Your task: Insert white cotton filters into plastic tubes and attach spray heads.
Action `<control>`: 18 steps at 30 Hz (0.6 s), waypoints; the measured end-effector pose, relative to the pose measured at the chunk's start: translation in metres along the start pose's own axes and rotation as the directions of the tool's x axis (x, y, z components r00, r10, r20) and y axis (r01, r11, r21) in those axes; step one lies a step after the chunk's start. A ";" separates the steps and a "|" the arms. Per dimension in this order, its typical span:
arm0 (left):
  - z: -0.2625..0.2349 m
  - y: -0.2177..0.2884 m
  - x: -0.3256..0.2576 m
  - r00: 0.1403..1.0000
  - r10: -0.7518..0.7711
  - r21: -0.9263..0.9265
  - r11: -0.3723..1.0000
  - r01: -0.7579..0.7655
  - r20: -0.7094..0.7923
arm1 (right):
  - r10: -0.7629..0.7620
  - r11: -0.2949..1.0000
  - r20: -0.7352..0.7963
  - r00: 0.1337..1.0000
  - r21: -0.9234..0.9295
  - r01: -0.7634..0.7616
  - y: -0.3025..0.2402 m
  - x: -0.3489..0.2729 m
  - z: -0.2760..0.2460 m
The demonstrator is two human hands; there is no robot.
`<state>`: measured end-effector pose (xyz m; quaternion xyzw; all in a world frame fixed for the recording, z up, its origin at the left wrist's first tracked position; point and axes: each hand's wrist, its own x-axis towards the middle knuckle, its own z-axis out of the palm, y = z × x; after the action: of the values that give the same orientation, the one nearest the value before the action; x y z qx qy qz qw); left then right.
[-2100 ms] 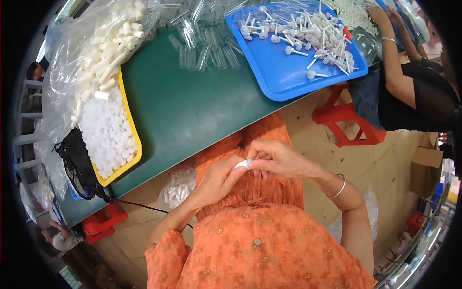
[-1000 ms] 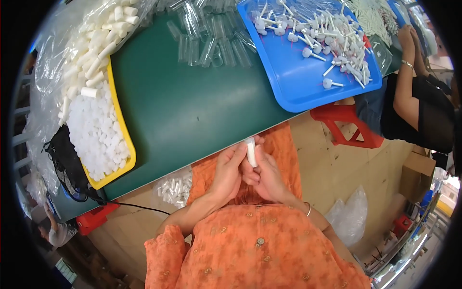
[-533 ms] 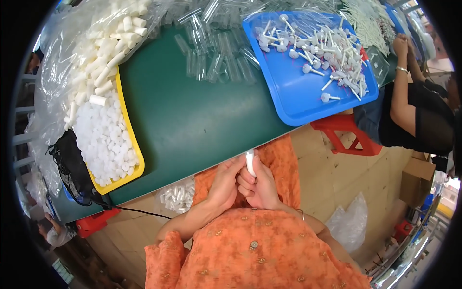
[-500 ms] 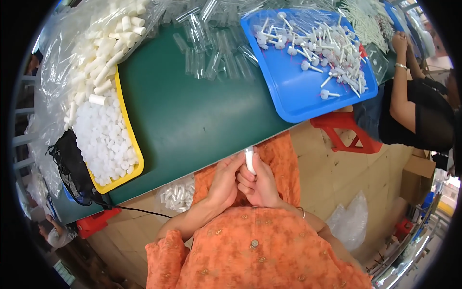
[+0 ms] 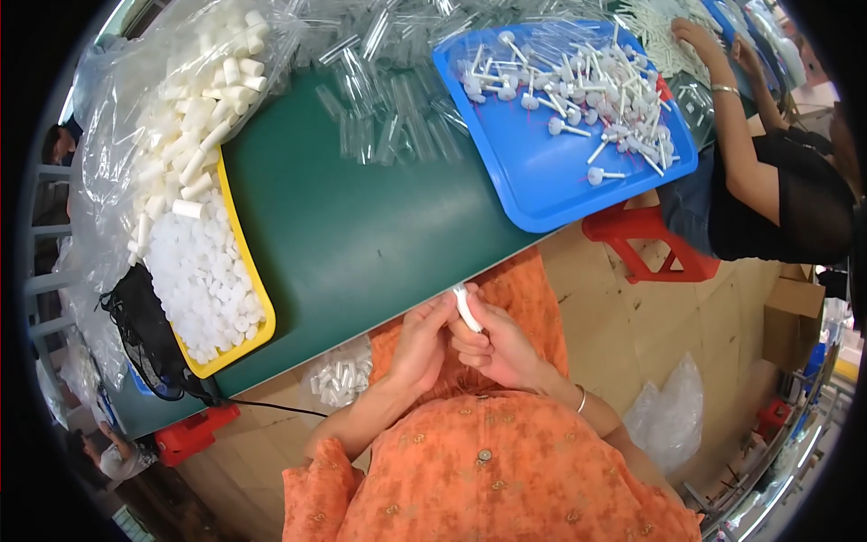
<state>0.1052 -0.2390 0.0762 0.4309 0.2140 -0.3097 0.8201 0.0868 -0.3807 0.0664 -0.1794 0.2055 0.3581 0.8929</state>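
Note:
Close to the table's front edge, my two hands meet around a short white tube (image 5: 467, 311). My right hand (image 5: 498, 345) has its fingers curled about the tube's lower part, thumb along its side. My left hand (image 5: 423, 340) pinches near the tube's upper end, which looks paler and partly clear. Fingers cover some of the tube, so I cannot make out all of it. Beyond my hands lies the green tabletop (image 5: 361, 244). A yellow tray (image 5: 267, 312) at the left holds many small white caps (image 5: 203, 280), with white foam-like cylinders (image 5: 203, 113) heaped behind them in a plastic bag.
A blue tray (image 5: 528, 194) at the right holds white sticks with round clear heads. Clear tubes (image 5: 397, 113) are piled at the back. A co-worker's hand (image 5: 695, 41) is over a heap of thin white sticks. A black mesh bag (image 5: 144, 325) lies left, and a red stool (image 5: 646, 248) stands right.
The white tube has tilted slightly between my fingers, its top leaning left. My hands remain together. The co-worker's hand has reached left over the thin sticks. The whole view has shifted slightly.

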 end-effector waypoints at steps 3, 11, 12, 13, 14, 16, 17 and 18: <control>0.002 0.005 -0.005 1.000 0.011 -0.027 1.000 -0.011 -0.002 | -0.100 0.897 0.000 0.995 -0.433 0.090 -0.003 0.007 -0.017; -0.005 0.006 -0.035 0.991 0.111 0.014 0.994 -0.112 0.069 | -0.309 -0.410 0.666 0.679 -0.738 0.536 -0.045 -0.032 0.021; -0.005 0.005 -0.035 0.990 0.082 -0.003 0.997 -0.082 0.114 | -0.286 -0.479 0.699 0.655 -0.697 0.534 -0.042 -0.032 0.022; -0.003 0.002 -0.036 0.989 0.081 -0.019 0.997 -0.079 0.121 | -0.273 -0.495 0.717 0.641 -0.676 0.545 -0.040 -0.030 0.018; -0.003 0.003 -0.037 0.989 0.086 -0.025 0.996 -0.083 0.120 | -0.266 -0.498 0.718 0.643 -0.674 0.546 -0.038 -0.029 0.016; 0.000 0.009 -0.039 0.990 0.029 0.007 1.000 -0.030 0.136 | -0.296 -0.496 0.739 0.606 -0.661 0.563 -0.036 -0.027 0.013; 0.002 0.012 -0.041 0.990 0.030 0.004 1.000 -0.031 0.139 | -0.294 -0.498 0.738 0.607 -0.661 0.562 -0.035 -0.025 0.010; 0.004 0.014 -0.044 0.989 -0.011 0.036 0.999 0.006 0.146 | -0.314 -0.502 0.742 0.592 -0.659 0.559 -0.033 -0.024 0.008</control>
<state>0.0841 -0.2222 0.1137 0.4204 0.1497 -0.3479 0.8245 0.0970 -0.4130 0.0909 -0.8146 -0.3187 -0.0525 0.4817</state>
